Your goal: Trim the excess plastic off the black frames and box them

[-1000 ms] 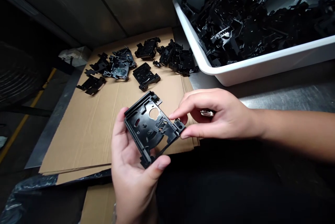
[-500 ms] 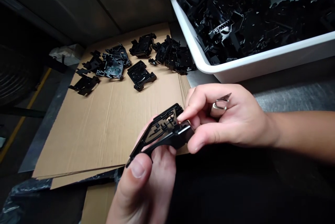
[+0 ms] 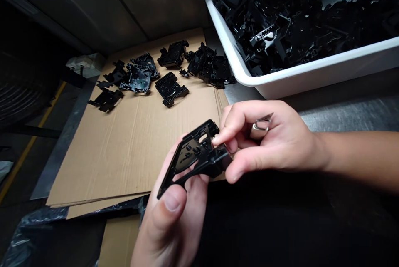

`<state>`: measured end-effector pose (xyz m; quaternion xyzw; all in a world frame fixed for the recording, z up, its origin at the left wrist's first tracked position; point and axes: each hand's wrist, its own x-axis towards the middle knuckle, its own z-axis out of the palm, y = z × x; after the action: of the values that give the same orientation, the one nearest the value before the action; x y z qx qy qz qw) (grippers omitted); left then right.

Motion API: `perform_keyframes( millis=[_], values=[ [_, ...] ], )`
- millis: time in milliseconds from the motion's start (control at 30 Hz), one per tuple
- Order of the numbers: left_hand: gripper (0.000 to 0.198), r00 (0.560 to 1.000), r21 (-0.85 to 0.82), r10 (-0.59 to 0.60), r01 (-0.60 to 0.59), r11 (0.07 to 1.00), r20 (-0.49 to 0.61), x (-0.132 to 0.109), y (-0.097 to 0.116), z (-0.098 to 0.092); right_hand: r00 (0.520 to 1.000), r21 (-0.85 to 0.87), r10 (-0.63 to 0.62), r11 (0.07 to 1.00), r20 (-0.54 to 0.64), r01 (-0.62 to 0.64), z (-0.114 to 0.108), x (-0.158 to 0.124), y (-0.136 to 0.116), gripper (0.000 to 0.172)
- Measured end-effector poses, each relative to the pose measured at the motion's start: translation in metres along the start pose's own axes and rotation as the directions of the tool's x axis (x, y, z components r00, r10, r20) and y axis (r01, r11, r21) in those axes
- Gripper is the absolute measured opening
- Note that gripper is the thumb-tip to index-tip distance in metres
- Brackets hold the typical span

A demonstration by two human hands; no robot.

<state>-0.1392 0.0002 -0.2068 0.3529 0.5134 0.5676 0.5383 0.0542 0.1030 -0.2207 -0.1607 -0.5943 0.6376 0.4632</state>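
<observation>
Left hand [image 3: 174, 225] grips flat black moulded-plastic frame part [image 3: 195, 156] from below, thumb on its near corner. The part is tilted, in the air over the near right corner of the brown corrugated cardboard sheet [image 3: 131, 150]. Right hand [image 3: 268, 142] is closed, pinching the part's far end, with a small silver metal tool [image 3: 262, 124] tucked in its fingers.

Progress, judged: a small scatter of loose black parts [image 3: 170, 86] lies on the cardboard's far end. White plastic tub [image 3: 311, 77], right of the cardboard, is heaped full, so most are left. Nothing blocks the cardboard's bare middle.
</observation>
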Motion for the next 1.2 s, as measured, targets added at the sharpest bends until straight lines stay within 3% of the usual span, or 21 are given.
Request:
perform_keyframes(
  millis=[100, 200, 333, 467, 633, 800, 933, 1100, 1200],
  values=[
    [0.058, 0.997, -0.112, 0.017, -0.010, 0.994, 0.069, 0.005, -0.005, -0.011, 0.995, 0.007, -0.079, 0.997, 0.066, 0.079, -0.001, 0.002, 0.005, 0.030],
    [0.093, 0.991, -0.013, 0.112, -0.112, 0.994, 0.072, 0.008, -0.012, -0.025, 0.969, -0.021, -0.180, 0.982, 0.169, 0.186, -0.003, 0.004, 0.010, 0.032],
    [0.106, 0.962, 0.203, 0.274, -0.270, 0.941, 0.010, 0.003, -0.017, -0.039, 0.938, -0.158, -0.196, 0.956, 0.285, 0.248, -0.006, 0.006, 0.012, 0.023],
    [0.106, 0.898, 0.316, 0.438, -0.429, 0.846, 0.047, -0.003, -0.012, -0.037, 0.935, -0.294, -0.156, 0.921, 0.319, 0.255, -0.007, 0.005, 0.008, 0.015],
    [0.089, 0.825, 0.358, 0.565, -0.537, 0.764, 0.030, -0.001, -0.002, -0.026, 0.953, -0.283, -0.061, 0.947, 0.297, 0.149, -0.007, 0.002, 0.004, 0.019],
    [0.072, 0.783, 0.445, 0.622, -0.554, 0.704, -0.010, 0.005, 0.001, -0.026, 0.965, -0.301, -0.027, 0.947, 0.261, 0.108, -0.008, 0.000, 0.002, 0.022],
    [0.061, 0.746, 0.560, 0.665, -0.568, 0.603, 0.041, 0.004, -0.001, -0.032, 0.967, -0.305, -0.022, 0.947, 0.254, 0.102, -0.008, 0.000, -0.001, 0.021],
    [0.052, 0.792, 0.537, 0.611, -0.513, 0.669, -0.004, -0.001, -0.001, -0.036, 0.970, -0.335, -0.016, 0.937, 0.242, 0.099, -0.007, 0.001, -0.001, 0.018],
    [0.052, 0.795, 0.507, 0.604, -0.544, 0.669, 0.056, 0.001, -0.002, -0.036, 0.972, -0.344, -0.031, 0.932, 0.235, 0.113, -0.008, 0.002, 0.000, 0.019]
  ],
)
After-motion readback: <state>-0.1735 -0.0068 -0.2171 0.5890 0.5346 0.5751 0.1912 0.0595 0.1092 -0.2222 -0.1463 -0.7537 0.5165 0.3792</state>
